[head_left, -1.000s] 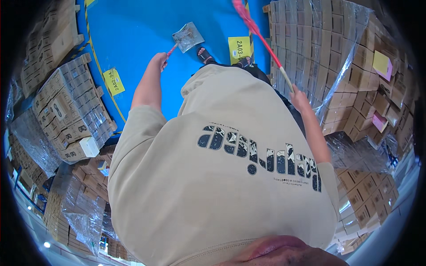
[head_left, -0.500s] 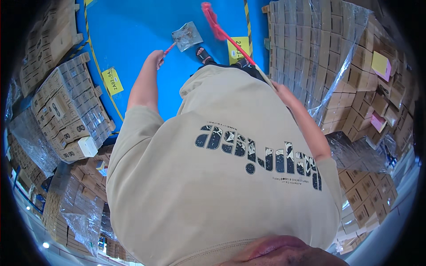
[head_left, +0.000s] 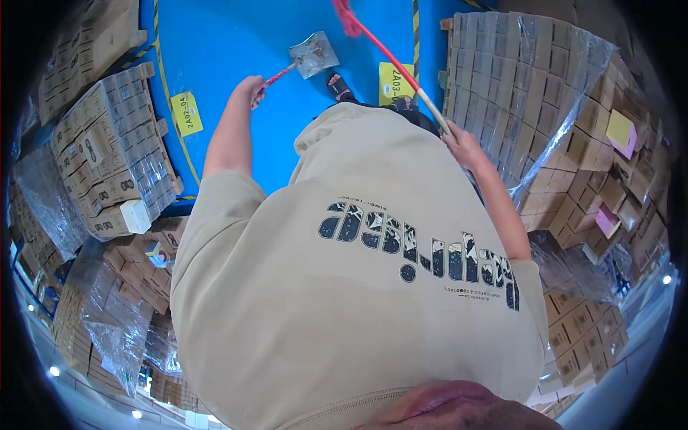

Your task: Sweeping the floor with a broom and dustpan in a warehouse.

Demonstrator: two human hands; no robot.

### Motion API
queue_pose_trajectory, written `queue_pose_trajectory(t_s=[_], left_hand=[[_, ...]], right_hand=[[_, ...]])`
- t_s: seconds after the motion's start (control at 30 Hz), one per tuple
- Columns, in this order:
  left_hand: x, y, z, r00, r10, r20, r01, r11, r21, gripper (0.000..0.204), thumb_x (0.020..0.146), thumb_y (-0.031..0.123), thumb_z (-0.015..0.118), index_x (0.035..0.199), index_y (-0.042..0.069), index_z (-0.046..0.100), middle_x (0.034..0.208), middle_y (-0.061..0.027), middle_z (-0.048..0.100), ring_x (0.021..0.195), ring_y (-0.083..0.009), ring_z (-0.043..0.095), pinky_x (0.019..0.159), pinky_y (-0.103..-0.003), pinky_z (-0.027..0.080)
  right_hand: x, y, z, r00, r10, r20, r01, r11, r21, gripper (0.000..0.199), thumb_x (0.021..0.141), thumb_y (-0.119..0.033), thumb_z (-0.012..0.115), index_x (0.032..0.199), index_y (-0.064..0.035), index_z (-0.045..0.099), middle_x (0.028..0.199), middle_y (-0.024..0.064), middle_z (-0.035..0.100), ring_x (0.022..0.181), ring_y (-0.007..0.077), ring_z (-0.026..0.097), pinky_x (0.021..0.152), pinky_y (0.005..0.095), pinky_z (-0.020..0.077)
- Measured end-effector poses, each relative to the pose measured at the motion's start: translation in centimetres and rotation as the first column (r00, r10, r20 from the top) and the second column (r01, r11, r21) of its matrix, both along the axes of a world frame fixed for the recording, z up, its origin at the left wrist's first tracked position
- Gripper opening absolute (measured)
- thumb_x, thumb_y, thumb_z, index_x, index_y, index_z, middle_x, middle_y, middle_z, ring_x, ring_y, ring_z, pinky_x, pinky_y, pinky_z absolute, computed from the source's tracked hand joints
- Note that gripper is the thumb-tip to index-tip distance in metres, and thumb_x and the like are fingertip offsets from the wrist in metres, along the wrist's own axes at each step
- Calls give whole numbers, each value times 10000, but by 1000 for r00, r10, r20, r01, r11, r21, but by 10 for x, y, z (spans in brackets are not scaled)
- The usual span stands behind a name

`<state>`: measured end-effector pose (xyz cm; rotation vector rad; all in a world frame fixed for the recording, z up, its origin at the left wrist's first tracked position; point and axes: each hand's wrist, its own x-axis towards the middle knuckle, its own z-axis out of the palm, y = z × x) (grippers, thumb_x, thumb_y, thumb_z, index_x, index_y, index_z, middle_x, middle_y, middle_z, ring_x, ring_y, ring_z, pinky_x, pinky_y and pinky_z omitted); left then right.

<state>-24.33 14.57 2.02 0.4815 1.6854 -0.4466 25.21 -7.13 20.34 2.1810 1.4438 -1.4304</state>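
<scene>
My left hand [head_left: 252, 90] is closed round the handle of a long-handled dustpan [head_left: 313, 56]. Its grey metal pan has some debris in it and sits low over the blue floor, just ahead of my sandalled foot [head_left: 337, 86]. In my right hand [head_left: 464, 145] is the pale upper end of a broom [head_left: 393, 60], whose stick turns red farther down. The broom's red head [head_left: 349, 20] is ahead of the dustpan and to its right, apart from it and partly cut off by the upper edge of the view.
Pallets of stacked cartons stand on the left [head_left: 115, 143] and the right [head_left: 502, 86], some under clear plastic wrap. Yellow floor labels [head_left: 188, 115] and striped tape lines [head_left: 416, 32] mark the blue floor [head_left: 236, 36] between them.
The broom head has shifted up and slightly right, partly out of view. My right hand has come a little forward along with the stick. The dustpan appears slightly farther right.
</scene>
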Motion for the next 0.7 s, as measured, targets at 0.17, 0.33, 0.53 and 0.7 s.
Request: queue_pose_trajectory(t_s=[0.17,0.33,0.53,0.7], left_hand=[[-22,-9,8,1000,28,-13,-28,1000,-1,159,844,221,496,732,114,461,558,-16,449,438,-118,339,419,-278,252],[-35,-21,4,999,29,-28,-30,999,-28,164,843,219,491,719,118,460,554,-20,446,439,-117,341,415,-273,251],[-35,-33,-2,1000,20,-18,-21,999,-38,178,831,215,488,692,110,452,548,-29,438,438,-124,345,412,-280,254],[-22,-43,6,998,63,-3,-63,997,39,176,828,208,470,694,98,440,546,-36,430,425,-134,338,397,-285,245]], right_hand=[[7,2,-18,997,49,55,-49,999,9,510,860,-235,500,1311,-20,397,1051,294,565,1021,431,528,881,461,415],[6,-5,-30,989,133,61,-129,989,-65,507,870,-242,494,1312,-17,391,1072,286,565,1011,430,536,884,459,418],[-11,2,-38,970,143,-199,-151,988,-25,460,874,-241,499,1281,-37,435,970,274,607,874,387,609,763,419,474],[-17,20,-56,895,-131,-426,42,976,-212,419,873,-208,503,1252,-31,474,841,193,626,616,206,603,573,332,478]])
